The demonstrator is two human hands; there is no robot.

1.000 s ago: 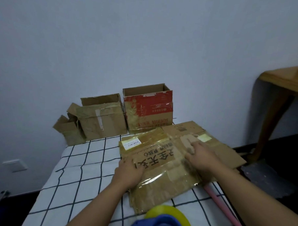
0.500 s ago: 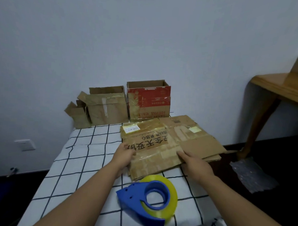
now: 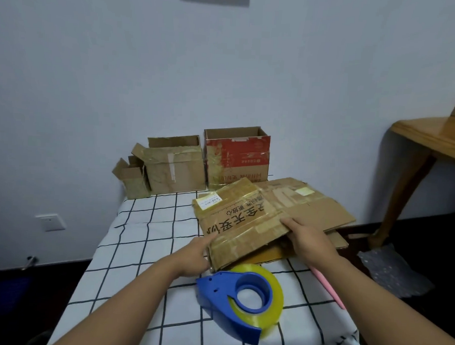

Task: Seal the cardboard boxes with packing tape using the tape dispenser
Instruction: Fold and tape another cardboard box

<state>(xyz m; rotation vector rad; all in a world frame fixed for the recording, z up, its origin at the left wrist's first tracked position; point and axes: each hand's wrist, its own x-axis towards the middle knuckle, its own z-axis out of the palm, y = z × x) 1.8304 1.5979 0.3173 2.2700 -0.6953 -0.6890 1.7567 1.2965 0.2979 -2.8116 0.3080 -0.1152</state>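
A flattened cardboard box (image 3: 241, 226) with black characters lies tilted near the far right corner of the checked surface (image 3: 150, 236), its near edge lifted. The left hand (image 3: 195, 254) grips the box's near left corner, while the right hand (image 3: 308, 238) holds its right edge, thumb on top, fingers curled beneath. The blue tape dispenser (image 3: 241, 298) with yellowish tape rests by the near edge; opened boxes (image 3: 203, 161) stand along the far edge.
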